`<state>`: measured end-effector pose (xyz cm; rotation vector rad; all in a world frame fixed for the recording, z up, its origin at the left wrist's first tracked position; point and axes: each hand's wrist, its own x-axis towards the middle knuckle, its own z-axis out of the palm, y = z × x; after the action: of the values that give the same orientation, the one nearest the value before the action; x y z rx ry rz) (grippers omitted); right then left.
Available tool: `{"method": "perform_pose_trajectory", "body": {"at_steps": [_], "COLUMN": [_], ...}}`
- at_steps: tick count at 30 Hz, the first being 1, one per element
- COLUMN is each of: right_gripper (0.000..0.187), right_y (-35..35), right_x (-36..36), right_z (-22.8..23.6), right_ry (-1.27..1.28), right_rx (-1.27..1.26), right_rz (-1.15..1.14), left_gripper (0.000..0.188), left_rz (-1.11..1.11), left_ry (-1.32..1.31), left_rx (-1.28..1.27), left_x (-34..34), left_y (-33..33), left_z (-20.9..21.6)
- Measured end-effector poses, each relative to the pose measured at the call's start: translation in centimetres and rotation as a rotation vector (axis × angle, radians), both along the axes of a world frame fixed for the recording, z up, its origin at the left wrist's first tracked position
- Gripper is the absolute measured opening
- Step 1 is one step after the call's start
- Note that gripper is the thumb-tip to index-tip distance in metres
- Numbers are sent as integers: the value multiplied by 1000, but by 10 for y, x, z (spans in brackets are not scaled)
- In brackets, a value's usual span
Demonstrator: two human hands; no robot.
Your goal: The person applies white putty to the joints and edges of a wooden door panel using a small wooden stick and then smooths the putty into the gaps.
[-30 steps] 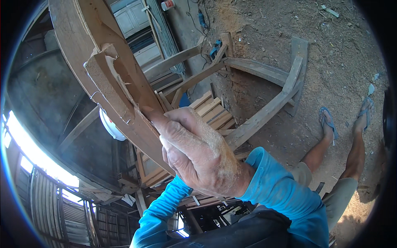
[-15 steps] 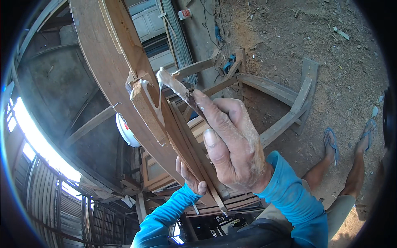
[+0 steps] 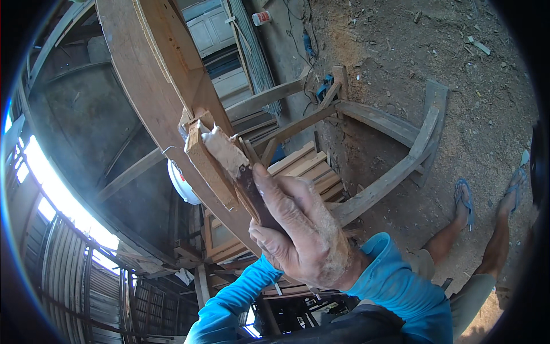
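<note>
My right hand [image 3: 303,229] is closed around a flat wooden stick [image 3: 226,153], dark at the grip and coated with thick white glue toward its tip. The stick lies against, or just over, the end of a narrow wooden piece [image 3: 210,175], where more white glue [image 3: 200,132] shows. Beside that end runs a long, broad brown wooden board [image 3: 129,74], with a thinner plank [image 3: 177,51] joined along it. My left forearm in its blue sleeve [image 3: 235,295] reaches up behind my right hand, which hides the left hand's fingers.
A white bucket [image 3: 182,183] stands beyond the board. Stacked wood strips [image 3: 309,169] lie below, near a wooden frame [image 3: 366,195]. A blue power tool [image 3: 325,86] and cords lie farther off. At the right, a person's sandalled feet [image 3: 463,198] stand on the dirt floor.
My right hand has moved left and brought the stick's glued end down to the wooden piece. The hanging strand of glue no longer shows. My left hand, earlier around the wood, is now covered.
</note>
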<state>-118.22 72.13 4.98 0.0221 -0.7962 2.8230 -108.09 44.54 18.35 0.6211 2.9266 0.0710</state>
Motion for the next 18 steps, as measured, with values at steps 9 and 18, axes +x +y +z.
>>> {"method": "perform_pose_trajectory", "body": {"at_steps": [9,18], "right_gripper": [88,94], "right_y": [-9,-5], "right_x": [-4,4], "right_z": [-5,-4], "right_ry": [-58,-40], "right_rx": [286,422], "right_rz": [-168,-256], "left_gripper": [106,104], "left_rz": [-7,-15], "left_ry": [0,10], "left_rx": [-66,-145], "left_x": [-4,1], "left_y": [2,4], "left_z": [1,8]}}
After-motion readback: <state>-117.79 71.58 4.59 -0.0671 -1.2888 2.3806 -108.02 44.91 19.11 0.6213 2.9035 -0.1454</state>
